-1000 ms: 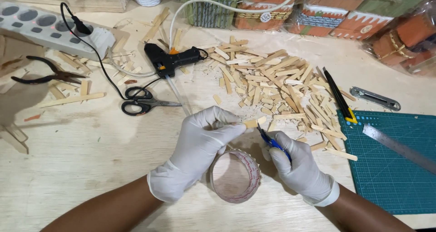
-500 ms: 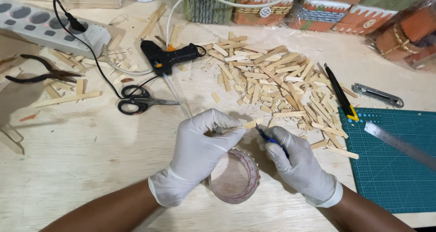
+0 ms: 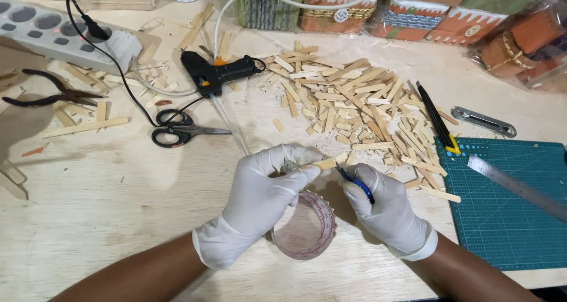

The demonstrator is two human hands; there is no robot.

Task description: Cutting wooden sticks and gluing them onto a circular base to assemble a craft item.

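Nearest you, the clear round container sits on the table between your wrists, its open mouth facing up. Compared with one second ago it lies in the same place, and both hands have held their posture over it. The apparent shift of the pile, glue gun and scissors comes from your head moving, not from the parts. Treat the work as steady: the stick is being worked on in hand, with no re-grip.

Your left hand, gloved, is closed in a pinch. Thumb and forefinger clamp the near end of the small wooden stick just above the container rim. The stick's long axis runs roughly left to right, rising slightly toward the right. Its free end points at your right hand.

Your right hand, also gloved, is wrapped shut around a blue-handled tool. The tip of the tool meets the free end of the stick. Whether it is a blade or a pen cannot be told.

Farther out, the pile of cut sticks spreads behind the hands. The green cutting mat with a steel ruler lies to the right. The scissors and black glue gun lie to the left, with the power strip and pliers beyond.
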